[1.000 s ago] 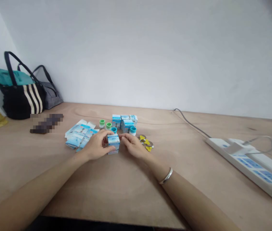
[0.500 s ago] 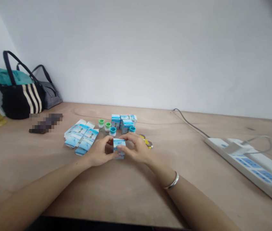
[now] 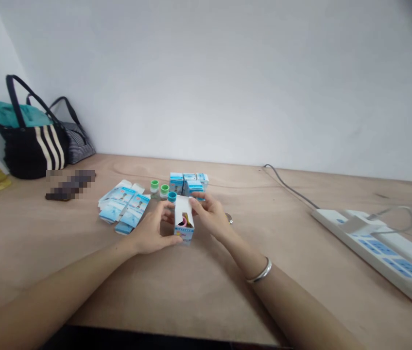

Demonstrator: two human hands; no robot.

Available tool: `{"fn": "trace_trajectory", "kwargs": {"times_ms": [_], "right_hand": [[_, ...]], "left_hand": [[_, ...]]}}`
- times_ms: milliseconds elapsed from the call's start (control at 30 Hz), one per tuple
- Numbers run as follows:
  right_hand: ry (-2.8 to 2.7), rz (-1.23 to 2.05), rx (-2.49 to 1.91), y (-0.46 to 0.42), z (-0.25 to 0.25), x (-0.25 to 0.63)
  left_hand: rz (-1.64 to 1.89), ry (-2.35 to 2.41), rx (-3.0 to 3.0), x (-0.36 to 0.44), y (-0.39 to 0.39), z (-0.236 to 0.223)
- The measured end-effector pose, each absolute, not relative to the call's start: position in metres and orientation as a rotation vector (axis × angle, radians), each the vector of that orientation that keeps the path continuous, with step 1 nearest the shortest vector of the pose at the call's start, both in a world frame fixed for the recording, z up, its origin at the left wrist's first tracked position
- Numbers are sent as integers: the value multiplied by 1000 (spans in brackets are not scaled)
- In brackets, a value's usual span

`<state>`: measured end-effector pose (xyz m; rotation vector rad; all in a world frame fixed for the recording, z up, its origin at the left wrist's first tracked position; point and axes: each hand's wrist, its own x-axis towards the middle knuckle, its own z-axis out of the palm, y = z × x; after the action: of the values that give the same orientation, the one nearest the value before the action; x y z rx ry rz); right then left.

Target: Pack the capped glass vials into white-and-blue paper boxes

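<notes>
A small blue-and-white carton (image 3: 183, 235) stands upright on the table with its top flap (image 3: 183, 203) raised. Inside it shows a pink ring-shaped top (image 3: 183, 222), perhaps a bottle cap. My left hand (image 3: 151, 229) grips the carton from the left, thumb at its near face. On the other side, the thumb and fingers of my right hand (image 3: 211, 216) pinch the edge of the raised flap. Just behind are bottles with green caps (image 3: 164, 189) and one with a blue cap (image 3: 172, 196). Part of a round metallic item (image 3: 230, 218) peeks out beside my right hand.
Flattened cartons (image 3: 132, 212) lie in a pile on the left. Several closed cartons (image 3: 176, 182) stand together behind the bottles. A power strip (image 3: 377, 250) with a cable occupies the right side. A black bag (image 3: 24, 153) and a pixelated dark object (image 3: 71, 185) are at left.
The carton's top was closed down and is now open, with its flap lifted and the pink ring exposed. My right hand has risen slightly with the flap; my left hand stays on the carton.
</notes>
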<state>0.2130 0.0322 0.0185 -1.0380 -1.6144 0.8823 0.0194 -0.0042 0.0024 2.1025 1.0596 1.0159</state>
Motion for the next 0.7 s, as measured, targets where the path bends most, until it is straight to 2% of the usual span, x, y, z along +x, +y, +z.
{"fn": "trace_trajectory", "kwargs": {"times_ms": [100, 200, 367, 700], "right_hand": [[-1639, 624, -973, 26, 26, 219], [-1885, 399, -817, 13, 40, 225], [-2306, 262, -593, 2, 47, 223], [-2284, 68, -801, 11, 48, 235]], "left_hand": [[1199, 1101, 2238, 19, -6, 4], [1179, 1062, 2403, 22, -8, 11], [973, 1098, 2496, 28, -5, 16], [972, 1084, 2546, 22, -1, 22]]}}
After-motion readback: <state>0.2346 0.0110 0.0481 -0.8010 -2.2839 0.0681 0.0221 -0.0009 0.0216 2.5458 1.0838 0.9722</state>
